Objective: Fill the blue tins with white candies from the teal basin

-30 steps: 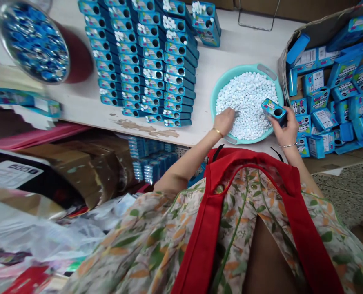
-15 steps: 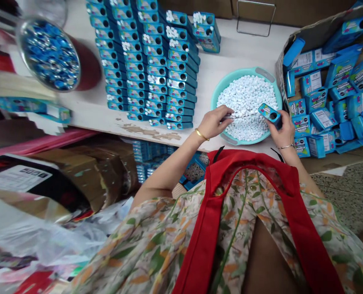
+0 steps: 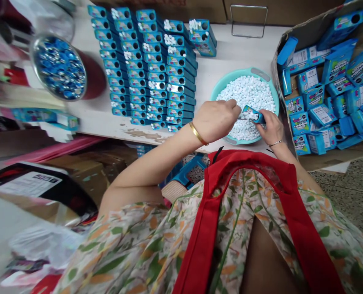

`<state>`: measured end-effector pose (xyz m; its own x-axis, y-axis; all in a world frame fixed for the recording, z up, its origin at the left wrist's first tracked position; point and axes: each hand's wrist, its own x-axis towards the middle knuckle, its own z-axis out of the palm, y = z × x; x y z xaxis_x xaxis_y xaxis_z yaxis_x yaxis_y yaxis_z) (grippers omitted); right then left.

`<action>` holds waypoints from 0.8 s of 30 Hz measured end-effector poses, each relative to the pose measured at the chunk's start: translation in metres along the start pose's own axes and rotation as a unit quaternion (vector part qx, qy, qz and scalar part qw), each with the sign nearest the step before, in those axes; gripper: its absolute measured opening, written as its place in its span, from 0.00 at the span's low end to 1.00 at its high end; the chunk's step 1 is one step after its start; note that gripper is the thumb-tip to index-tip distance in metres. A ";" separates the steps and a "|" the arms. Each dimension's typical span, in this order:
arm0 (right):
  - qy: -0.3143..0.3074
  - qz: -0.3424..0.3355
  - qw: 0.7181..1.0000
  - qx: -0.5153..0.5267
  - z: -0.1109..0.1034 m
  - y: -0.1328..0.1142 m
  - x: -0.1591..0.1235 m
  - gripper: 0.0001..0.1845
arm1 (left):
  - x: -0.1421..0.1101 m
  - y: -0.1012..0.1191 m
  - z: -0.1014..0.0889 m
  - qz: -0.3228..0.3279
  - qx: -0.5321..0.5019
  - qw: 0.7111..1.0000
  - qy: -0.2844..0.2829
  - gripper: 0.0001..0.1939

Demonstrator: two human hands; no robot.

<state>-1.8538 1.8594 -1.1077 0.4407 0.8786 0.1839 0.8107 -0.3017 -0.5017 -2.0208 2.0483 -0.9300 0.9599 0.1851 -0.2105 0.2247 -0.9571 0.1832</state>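
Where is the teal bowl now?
In the head view, the teal bowl sits right of centre, on the table between the rows of blue boxes and the cardboard box.

Teal basin (image 3: 223,81): round, by table's (image 3: 230,55) front edge
White pellets (image 3: 251,89): loose, heaped in basin
Blue box (image 3: 257,116): tilted, pellets on top, over basin

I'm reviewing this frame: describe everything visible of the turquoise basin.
The turquoise basin is round and looks like plastic, with a grey inset in its rim at upper right and another at lower left. It stands upright on the pale tabletop, beside the carton, holding many small whitish pellets. The left hand and the blue box in the right hand are over it; whether either hand touches it is unclear.
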 end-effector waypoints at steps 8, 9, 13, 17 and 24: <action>0.009 0.009 1.000 0.007 -0.002 0.002 -0.001 0.24 | -0.010 -0.006 0.007 -0.056 0.000 0.998 0.021 0.14; 0.016 0.014 1.000 0.011 -0.003 0.003 -0.002 0.25 | -0.011 -0.017 0.018 -0.088 -0.005 0.996 0.016 0.14; 0.061 0.043 0.996 0.044 -0.011 0.016 -0.006 0.29 | -0.003 -0.053 0.087 -0.196 -0.032 0.978 -0.071 0.15; 0.095 0.065 0.990 0.078 -0.020 0.029 -0.010 0.34 | 0.036 -0.040 0.157 -0.206 -0.101 0.968 -0.103 0.18; 0.127 0.096 0.984 0.085 -0.025 0.032 -0.014 0.36 | 0.067 -0.022 0.190 -0.180 -0.237 0.954 -0.028 0.18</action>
<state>-1.8244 1.8283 -1.1055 0.6791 0.6842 0.2658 0.6365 -0.3685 -0.6775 -1.9929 2.0397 -1.1307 0.7989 0.4582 -0.3897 0.6014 -0.6224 0.5010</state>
